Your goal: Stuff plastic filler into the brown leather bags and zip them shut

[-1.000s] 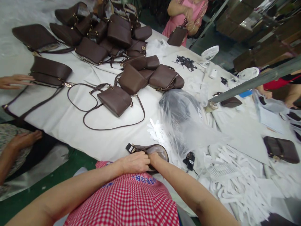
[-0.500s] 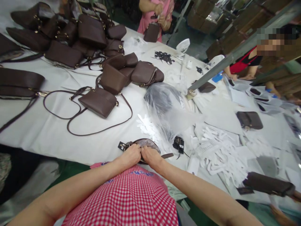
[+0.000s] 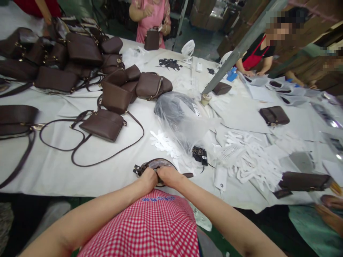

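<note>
A small brown handbag (image 3: 171, 163) rests at the near table edge, close against my checked apron, its mouth towards me with clear plastic showing inside. My left hand (image 3: 149, 179) and my right hand (image 3: 168, 176) meet at its opening, both closed on it. The fingertips are tucked down and hidden, so the exact part they pinch does not show. A black tag (image 3: 137, 170) hangs at the bag's left side. On the right a short brown strap end (image 3: 188, 175) sticks out.
A pile of brown handbags (image 3: 83, 48) covers the far left. One bag with a long strap (image 3: 103, 125) lies nearer. Ahead sit a clear plastic bag with dark contents (image 3: 178, 112), white paper strips (image 3: 249, 157) and a metal post (image 3: 241, 50). Co-workers stand around the table.
The view has shifted, so the table's things sit further left in the picture and more of the co-workers shows. My hands stay together at the handbag's mouth.
</note>
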Motion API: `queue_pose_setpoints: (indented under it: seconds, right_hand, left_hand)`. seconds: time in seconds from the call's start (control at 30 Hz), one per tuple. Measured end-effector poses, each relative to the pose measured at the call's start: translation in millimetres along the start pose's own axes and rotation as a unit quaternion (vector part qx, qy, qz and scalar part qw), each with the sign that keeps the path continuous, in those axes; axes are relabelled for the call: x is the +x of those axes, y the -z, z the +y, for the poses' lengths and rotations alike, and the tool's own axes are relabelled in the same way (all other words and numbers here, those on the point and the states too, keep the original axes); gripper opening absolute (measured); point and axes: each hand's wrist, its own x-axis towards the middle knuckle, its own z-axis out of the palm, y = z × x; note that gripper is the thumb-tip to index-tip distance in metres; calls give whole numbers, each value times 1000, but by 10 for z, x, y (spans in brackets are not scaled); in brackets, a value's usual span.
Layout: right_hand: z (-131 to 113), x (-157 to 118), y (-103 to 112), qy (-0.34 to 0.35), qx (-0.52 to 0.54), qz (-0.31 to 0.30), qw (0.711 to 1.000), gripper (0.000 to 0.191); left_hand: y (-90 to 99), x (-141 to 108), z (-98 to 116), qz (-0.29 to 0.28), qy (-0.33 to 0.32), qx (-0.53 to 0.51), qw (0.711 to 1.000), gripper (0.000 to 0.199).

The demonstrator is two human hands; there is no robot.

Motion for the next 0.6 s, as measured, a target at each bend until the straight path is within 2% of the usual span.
queue_pose_setpoints:
  seconds: [0.07,0.17,0.23,0.27,0.33,0.4,0.47,0.53,0.6]
  right_hand:
    - [112,-304,144,2,-8,60,998,18]
    - [415,-706,232,-44,-26,163,985,22]
    - [641,-893,178,-73,-16,143,987,32]
    - [736,-959,133,-83,-3,113,990,30]
    - [847,-1039,61,-101,31,71,992,16]
    - [829,-1057,67,-93,83,92,988,5]
    - [696,-1015,165,-55,172,153,972,7]
    - [500,-920,313,-3,283,199,938,16]
    - [316,-795,442,40,378,211,900,25]
  left_hand:
    - [45,65,52,-23,-3,10,1000,21]
    - [219,43,73,-59,-22,20,998,13]
    - [412,-59,53,-73,-38,23,996,25]
    - [523,-124,39,-72,-44,20,996,27]
    - [739,-250,18,-45,-53,2,998,19]
    - [893,-331,13,32,-46,-13,998,14]
    - [942,-347,22,109,-29,-21,993,18]
    - [887,-306,47,143,-35,-55,988,15]
    - [771,-233,81,159,-58,-131,977,28]
